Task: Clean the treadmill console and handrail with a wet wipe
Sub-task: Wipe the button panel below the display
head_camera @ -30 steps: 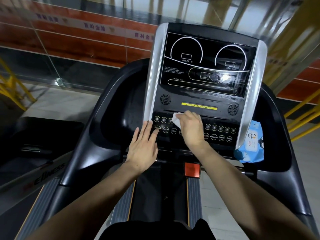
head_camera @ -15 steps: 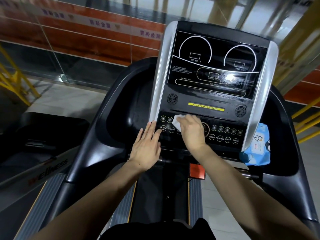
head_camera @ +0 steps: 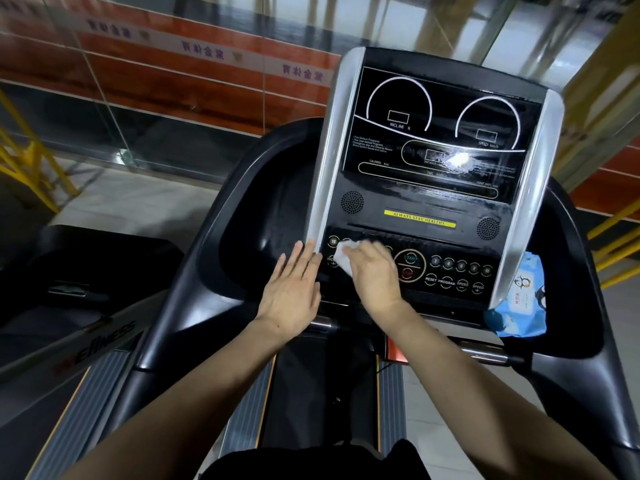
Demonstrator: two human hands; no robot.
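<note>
Right hand (head_camera: 372, 271) pressing the white folded wet wipe (head_camera: 344, 259) on the black treadmill console's (head_camera: 426, 168) lower-left button row | left hand (head_camera: 292, 289) flat, fingers straight, bracing the console's silver left edge | tip: light, overlapping passes, avoid triggering START | 1 blue wipe packet (head_camera: 517, 299) at right.

1. Left hand (head_camera: 292, 292): flat, palm down, fingers straight and close together, pointing up and slightly right.
2. Left fingertips (head_camera: 309, 244) reach the console's lower left edge; holds nothing.
3. Left forearm bare, runs in from bottom left, wrist straight.
4. Right hand (head_camera: 372, 271): back of hand up, fingers curled, pressing a white wipe under them.
5. Right forearm bare, enters from bottom right, angled up-left.
6. Hands sit just beside each other, not touching.
</note>
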